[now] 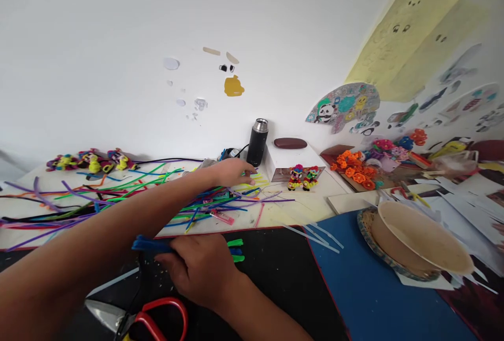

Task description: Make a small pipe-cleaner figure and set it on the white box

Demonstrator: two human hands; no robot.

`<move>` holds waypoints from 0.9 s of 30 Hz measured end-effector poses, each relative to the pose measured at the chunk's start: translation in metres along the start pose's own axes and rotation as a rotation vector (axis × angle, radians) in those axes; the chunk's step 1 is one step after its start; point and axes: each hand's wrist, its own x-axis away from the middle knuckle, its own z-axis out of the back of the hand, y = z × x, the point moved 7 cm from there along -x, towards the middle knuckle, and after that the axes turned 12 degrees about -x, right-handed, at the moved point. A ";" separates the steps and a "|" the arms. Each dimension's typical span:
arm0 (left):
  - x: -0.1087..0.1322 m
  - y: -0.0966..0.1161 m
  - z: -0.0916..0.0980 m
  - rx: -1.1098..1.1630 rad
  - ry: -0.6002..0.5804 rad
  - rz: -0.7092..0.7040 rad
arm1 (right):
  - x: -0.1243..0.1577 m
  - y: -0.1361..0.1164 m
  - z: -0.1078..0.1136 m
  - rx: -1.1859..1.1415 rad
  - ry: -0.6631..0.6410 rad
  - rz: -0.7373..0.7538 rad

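Observation:
My left hand (233, 173) reaches across to the back of the table, its fingers partly apart, over a spread of colourful pipe cleaners (129, 194). It is nearest to some yellow ones, just in front of a black flask (258, 142); I see nothing held in it. Closer to me, above the black mat (283, 272), my right hand (205, 267) is closed round a bundle of blue pipe cleaners (151, 245). Green and blue ends (237, 251) show past its far side; whether these are gripped too I cannot tell. Red-handled scissors (157, 320) lie at the front.
Two small figures (302, 178) stand by a white box (291, 158) carrying a maroon case (290, 143). Several similar figures (90, 161) lie back left. On the right are a beige bowl (425, 236), orange flowers (354, 170), papers (464, 194) and translucent strips (318, 238).

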 end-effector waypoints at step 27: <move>0.239 -0.084 -0.073 -0.182 -0.223 0.490 | 0.022 0.028 -0.026 -0.147 0.054 -0.049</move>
